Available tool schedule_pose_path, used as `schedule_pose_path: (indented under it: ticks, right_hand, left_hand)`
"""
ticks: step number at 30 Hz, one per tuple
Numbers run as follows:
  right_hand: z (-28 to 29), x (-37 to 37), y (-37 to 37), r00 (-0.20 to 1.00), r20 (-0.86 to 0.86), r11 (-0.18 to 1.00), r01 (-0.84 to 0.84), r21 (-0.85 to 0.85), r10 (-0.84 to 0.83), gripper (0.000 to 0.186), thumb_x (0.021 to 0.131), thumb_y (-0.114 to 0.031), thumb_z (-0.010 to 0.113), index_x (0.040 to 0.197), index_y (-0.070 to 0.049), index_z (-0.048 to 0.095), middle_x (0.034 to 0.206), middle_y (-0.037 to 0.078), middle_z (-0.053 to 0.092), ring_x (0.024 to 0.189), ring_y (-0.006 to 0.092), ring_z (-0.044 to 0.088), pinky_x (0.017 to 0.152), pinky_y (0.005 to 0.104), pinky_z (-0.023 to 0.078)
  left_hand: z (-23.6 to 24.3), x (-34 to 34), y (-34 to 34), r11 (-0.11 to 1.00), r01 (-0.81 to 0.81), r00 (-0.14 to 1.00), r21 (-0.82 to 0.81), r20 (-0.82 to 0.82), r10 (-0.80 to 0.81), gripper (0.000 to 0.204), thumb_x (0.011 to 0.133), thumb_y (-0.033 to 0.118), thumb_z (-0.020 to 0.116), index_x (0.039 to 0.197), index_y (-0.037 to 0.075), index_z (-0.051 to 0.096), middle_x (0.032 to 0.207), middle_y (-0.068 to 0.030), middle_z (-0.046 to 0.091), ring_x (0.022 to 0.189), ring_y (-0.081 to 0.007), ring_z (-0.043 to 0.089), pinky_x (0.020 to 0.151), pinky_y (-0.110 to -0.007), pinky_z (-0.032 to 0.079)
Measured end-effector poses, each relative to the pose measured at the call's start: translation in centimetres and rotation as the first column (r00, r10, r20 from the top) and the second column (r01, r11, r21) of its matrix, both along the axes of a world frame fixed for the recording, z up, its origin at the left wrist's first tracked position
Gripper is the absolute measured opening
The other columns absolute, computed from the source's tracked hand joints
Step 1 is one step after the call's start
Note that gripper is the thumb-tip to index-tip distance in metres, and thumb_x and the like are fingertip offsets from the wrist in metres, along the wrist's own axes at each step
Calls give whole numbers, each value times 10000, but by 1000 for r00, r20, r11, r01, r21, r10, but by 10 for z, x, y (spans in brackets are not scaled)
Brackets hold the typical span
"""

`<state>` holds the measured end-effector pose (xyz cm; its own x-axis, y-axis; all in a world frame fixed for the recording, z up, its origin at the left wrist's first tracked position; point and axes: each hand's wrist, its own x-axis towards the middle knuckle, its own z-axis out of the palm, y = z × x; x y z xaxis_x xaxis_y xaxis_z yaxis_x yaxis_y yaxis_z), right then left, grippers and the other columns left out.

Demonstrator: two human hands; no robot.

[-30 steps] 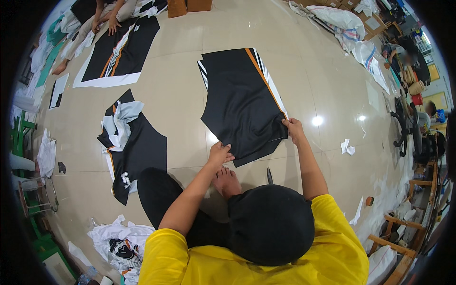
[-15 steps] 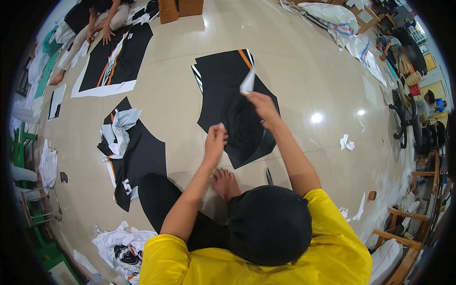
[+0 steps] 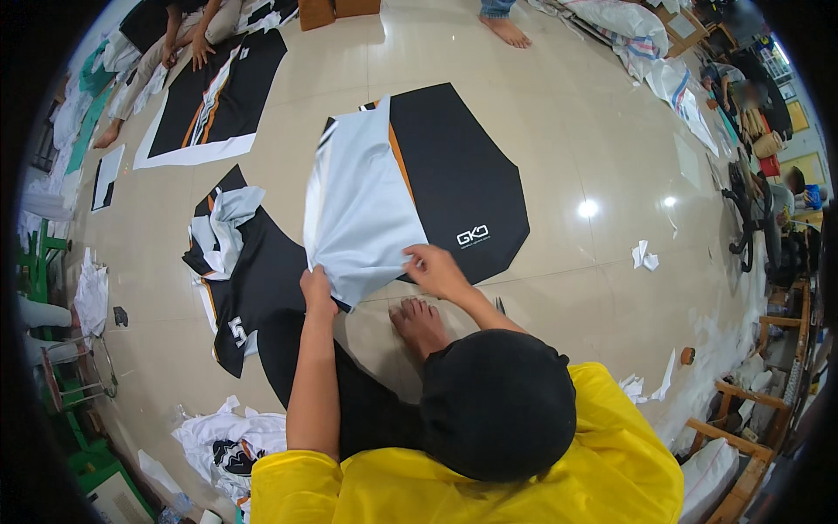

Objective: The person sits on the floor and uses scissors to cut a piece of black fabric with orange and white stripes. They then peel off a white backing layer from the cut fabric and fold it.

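My left hand (image 3: 318, 288) grips the lower left corner of a fabric panel whose pale grey underside (image 3: 353, 192) faces up. My right hand (image 3: 428, 266) has its fingers pinched on that panel's lower right edge. The turned-over piece lies partly across a black panel (image 3: 471, 175) with an orange stripe and a small white printed logo. To the left, a black cut piece (image 3: 262, 271) with a white printed mark carries a crumpled grey piece (image 3: 229, 218). My bare foot (image 3: 419, 327) is below my hands; a dark pointed tool (image 3: 499, 306) shows beside my right forearm, mostly hidden.
A co-worker (image 3: 192, 35) sits at upper left beside a striped black panel (image 3: 244, 96). Another person's bare foot (image 3: 506, 31) is at the top. White sacks (image 3: 642, 44), office chair bases (image 3: 742, 218) and wooden frames (image 3: 742, 445) line the right; fabric heaps (image 3: 218, 445) lie lower left.
The upper panel has been flipped leftward, exposing its grey underside and the black panel with the logo beneath. Both my hands have moved left with it. A bare foot has appeared at the top.
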<state>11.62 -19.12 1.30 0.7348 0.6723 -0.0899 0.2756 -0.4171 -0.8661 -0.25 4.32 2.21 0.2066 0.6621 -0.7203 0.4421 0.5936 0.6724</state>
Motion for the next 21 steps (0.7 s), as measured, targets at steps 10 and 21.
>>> schedule_pose_path:
  ticks: [10, 21]
  right_hand:
    - [-42, 56, -130, 604, 457, 588, 784, -197, -653, 647, 823, -179, 839, 1349, 18, 517, 1296, 210, 543, 1185, 387, 572, 1006, 466, 484]
    - [-89, 129, -196, 457, -118, 462, 887, -15, -882, 523, 908, -202, 739, 1294, 117, 588, 1170, 238, 689, 1058, 297, 675, 917, 387, 528]
  left_hand:
    - [-46, -15, 0, 911, 262, 964, 319, -136, -230, 439, 945, 192, 687, 1278, -60, 555, 1224, -248, 670, 1140, -388, 661, 957, -445, 515]
    - [-26, -22, 19, 642, 481, 835, 597, -535, -128, 462, 938, 149, 688, 1333, 15, 490, 1283, -235, 638, 1186, -452, 632, 1006, -502, 510]
